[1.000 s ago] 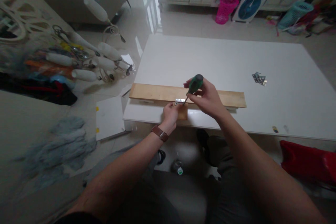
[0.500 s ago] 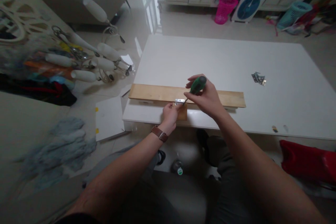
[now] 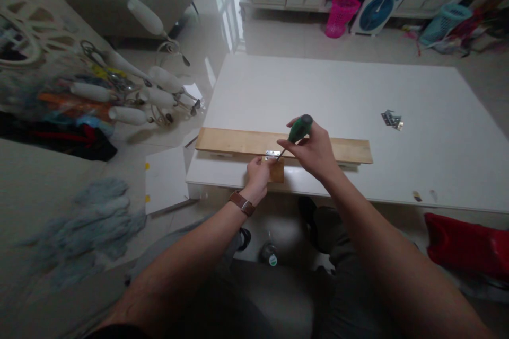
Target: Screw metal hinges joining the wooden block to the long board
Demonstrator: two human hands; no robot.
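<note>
A blue-grey heap of cloth [image 3: 91, 228] lay on the floor at the near left, and beyond it, farther off, lamps with white shades [image 3: 127, 115] lay in a cluster. To the right of the cloth, a white panel [image 3: 167, 180] with two yellow patches on its left edge stood just beside the white counter [image 3: 338, 95]. A long, pale wooden board [image 3: 234, 141] ran left to right along the near part of the counter, raised on pale pieces that showed under its near edge.

The left hand [image 3: 258, 175], a brown strap [image 3: 242, 203] around its wrist, was at the middle of the board's near side. Its fingers were drawn close together at a metal hinge [image 3: 272, 153] and a small brown wooden piece [image 3: 277, 172]; whether they gripped either could not be told. The hinge lay at the board's near edge, with the wooden piece on its near side.

Just to the right, the right hand [image 3: 314, 151] had its fingers closed around a green screwdriver [image 3: 300, 128], tilted, its shaft slanting down and left to the hinge; the tip's exact contact was too small to tell. Well apart on the right of the counter lay a small pile of metal hardware [image 3: 393, 119], and a red object [image 3: 465, 243] was at the near right, below the counter's edge.
</note>
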